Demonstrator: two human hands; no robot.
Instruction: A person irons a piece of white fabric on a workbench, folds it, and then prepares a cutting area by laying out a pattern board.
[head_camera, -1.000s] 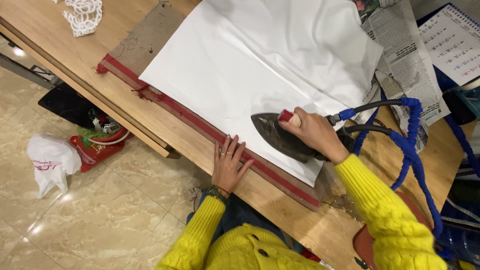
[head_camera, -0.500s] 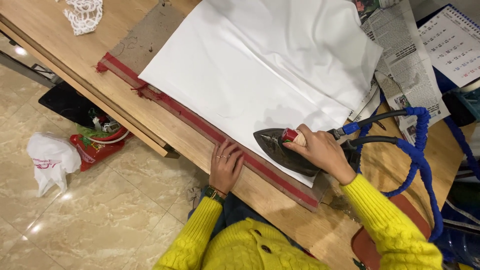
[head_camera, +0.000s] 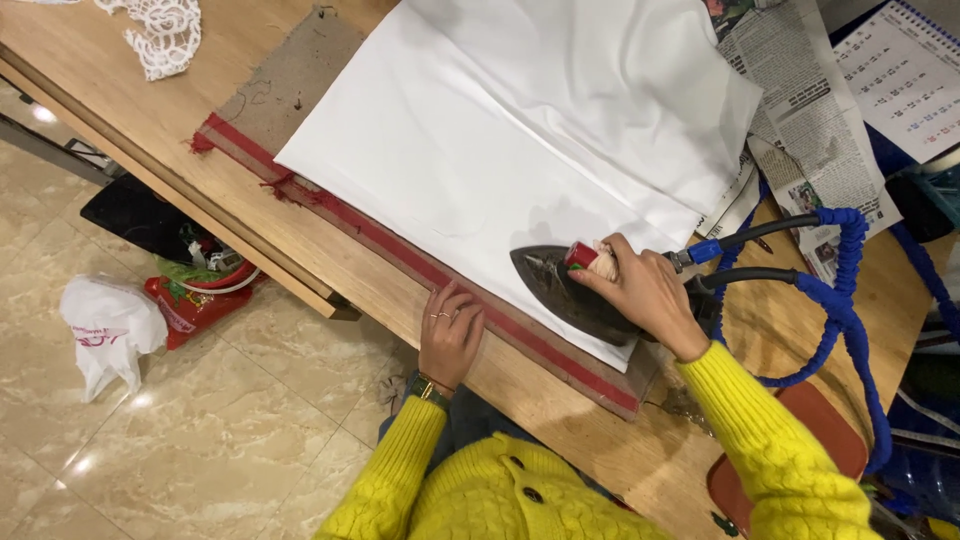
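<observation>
Newspapers (head_camera: 800, 110) and a blue hose (head_camera: 850, 300) lie near the white cloth (head_camera: 520, 140) on the wooden table (head_camera: 330, 270), where the right hand (head_camera: 640, 295) wraps its fingers, probably tightly, around the dark iron (head_camera: 560, 285) at the cloth's near edge, while the left hand (head_camera: 450, 335) lies flat beside it, fingers slightly spread.

You have a plain white cloth (head_camera: 520, 130) on a brownish pad (head_camera: 290, 85) edged with a red band (head_camera: 420, 268), all on a light wooden table (head_camera: 120, 110). The iron (head_camera: 570, 290) under your right hand (head_camera: 640, 295) is dark grey with a red knob, and its hose (head_camera: 850, 290) is bright blue. Your sleeves (head_camera: 770, 450) are yellow cable knit, the lace (head_camera: 165, 35) at the far left is white, and the floor (head_camera: 200, 440) is cream marbled tile.
</observation>
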